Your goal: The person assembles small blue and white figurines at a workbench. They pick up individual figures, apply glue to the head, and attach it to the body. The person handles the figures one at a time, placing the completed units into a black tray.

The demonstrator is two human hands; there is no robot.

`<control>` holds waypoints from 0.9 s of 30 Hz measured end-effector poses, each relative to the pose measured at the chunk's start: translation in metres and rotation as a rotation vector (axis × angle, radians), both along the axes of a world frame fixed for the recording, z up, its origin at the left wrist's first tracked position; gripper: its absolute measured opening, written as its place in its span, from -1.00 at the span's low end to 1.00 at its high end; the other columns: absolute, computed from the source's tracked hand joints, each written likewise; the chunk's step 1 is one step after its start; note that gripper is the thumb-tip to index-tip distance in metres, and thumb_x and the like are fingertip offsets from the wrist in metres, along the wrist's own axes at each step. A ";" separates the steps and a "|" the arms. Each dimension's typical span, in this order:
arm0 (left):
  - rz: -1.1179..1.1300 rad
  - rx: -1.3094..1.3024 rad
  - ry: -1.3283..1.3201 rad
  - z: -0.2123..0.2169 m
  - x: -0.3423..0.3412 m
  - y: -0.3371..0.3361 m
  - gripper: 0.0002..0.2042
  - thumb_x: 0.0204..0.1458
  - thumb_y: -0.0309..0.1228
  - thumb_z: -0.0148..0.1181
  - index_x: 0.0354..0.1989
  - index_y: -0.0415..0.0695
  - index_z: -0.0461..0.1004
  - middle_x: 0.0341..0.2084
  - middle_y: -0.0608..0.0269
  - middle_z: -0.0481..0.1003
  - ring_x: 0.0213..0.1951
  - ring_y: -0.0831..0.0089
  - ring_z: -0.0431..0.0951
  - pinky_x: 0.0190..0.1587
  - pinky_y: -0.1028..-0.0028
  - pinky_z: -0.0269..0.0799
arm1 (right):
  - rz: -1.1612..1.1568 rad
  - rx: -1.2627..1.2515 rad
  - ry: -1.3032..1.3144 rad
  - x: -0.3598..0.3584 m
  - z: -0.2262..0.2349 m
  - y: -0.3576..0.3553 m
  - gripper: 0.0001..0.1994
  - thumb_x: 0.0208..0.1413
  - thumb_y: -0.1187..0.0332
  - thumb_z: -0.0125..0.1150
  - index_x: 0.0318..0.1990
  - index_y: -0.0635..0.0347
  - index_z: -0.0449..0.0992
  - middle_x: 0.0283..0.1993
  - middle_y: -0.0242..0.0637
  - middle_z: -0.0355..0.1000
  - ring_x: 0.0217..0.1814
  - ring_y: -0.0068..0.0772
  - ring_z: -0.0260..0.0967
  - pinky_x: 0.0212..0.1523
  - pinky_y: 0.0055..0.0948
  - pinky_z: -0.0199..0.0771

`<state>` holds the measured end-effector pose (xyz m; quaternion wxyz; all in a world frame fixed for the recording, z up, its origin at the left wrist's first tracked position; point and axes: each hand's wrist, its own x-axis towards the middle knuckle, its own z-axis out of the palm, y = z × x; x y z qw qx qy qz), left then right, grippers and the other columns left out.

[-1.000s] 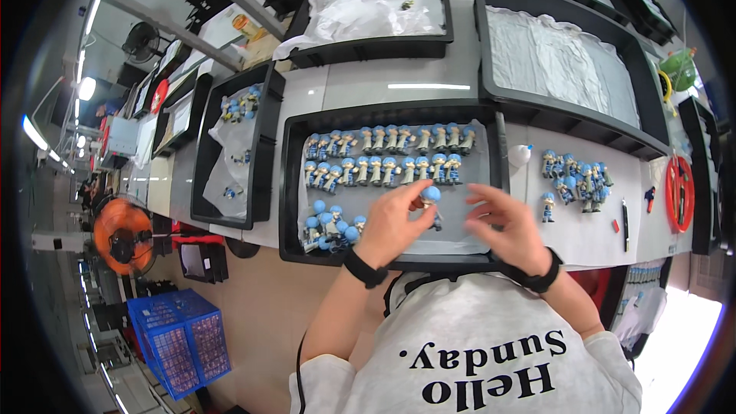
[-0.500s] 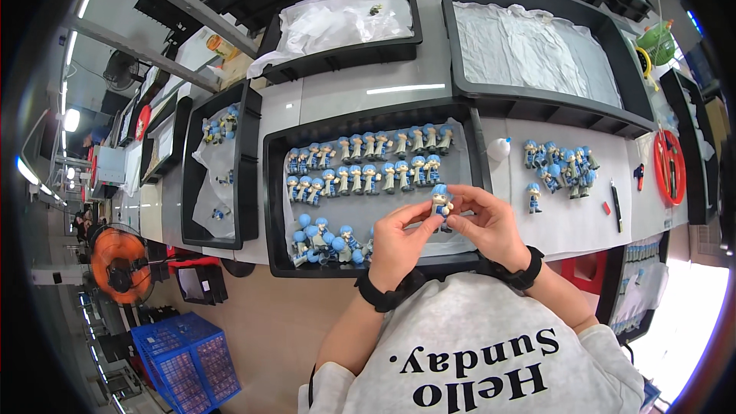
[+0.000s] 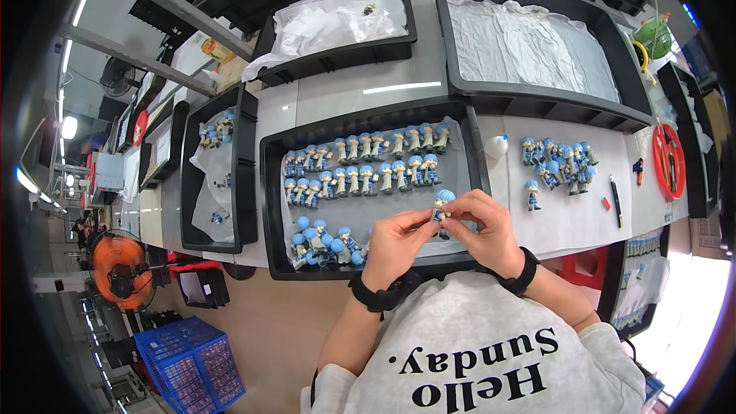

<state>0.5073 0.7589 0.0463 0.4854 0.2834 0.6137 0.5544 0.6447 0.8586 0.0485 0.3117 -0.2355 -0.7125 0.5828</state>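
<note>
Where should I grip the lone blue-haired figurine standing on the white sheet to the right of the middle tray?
Grip the lone figurine by its narrow grey body, below the wide blue head, coming from above and the near side. It stands upright and apart, while the cluster of figurines crowds the far side. Both hands, left hand and right hand, are on another figurine.

the small blue-capped figurine [image 3: 441,205] shows only its head and upper body; the rest is hidden behind the fingers of the left hand [image 3: 392,245] and right hand [image 3: 484,231]. the near rim of the black plastic tray [image 3: 270,207] is covered by both hands. the figurines' faces are too small to tell.
</note>
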 end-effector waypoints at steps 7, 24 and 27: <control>-0.109 0.058 0.309 0.012 -0.005 0.001 -0.82 0.04 -0.52 0.08 -0.19 -0.31 0.47 -0.50 0.26 0.44 -0.48 0.62 0.37 -0.43 0.60 0.27 | -0.024 0.059 -0.030 0.001 0.003 -0.004 -0.86 -0.09 0.60 0.22 -0.32 0.32 0.46 -0.32 -0.25 0.36 -0.30 -0.41 0.42 -0.25 -0.54 0.52; -0.184 0.009 0.296 0.021 -0.006 0.008 -0.84 0.04 -0.54 0.06 -0.25 -0.38 0.45 -0.45 0.16 0.46 -0.43 0.49 0.47 -0.40 0.57 0.37 | -0.096 0.277 -0.067 0.004 0.011 -0.008 -0.78 -0.16 0.56 0.29 -0.29 0.24 0.45 -0.37 -0.25 0.33 -0.38 -0.38 0.40 -0.40 -0.52 0.44; -0.217 -0.023 0.122 0.020 -0.008 0.006 -0.83 0.02 -0.58 0.08 -0.22 -0.39 0.46 -0.37 0.21 0.47 -0.32 0.55 0.47 -0.29 0.62 0.39 | -0.057 0.263 -0.052 0.006 0.009 -0.008 -0.76 -0.18 0.59 0.29 -0.28 0.24 0.44 -0.32 -0.25 0.32 -0.34 -0.35 0.40 -0.37 -0.51 0.48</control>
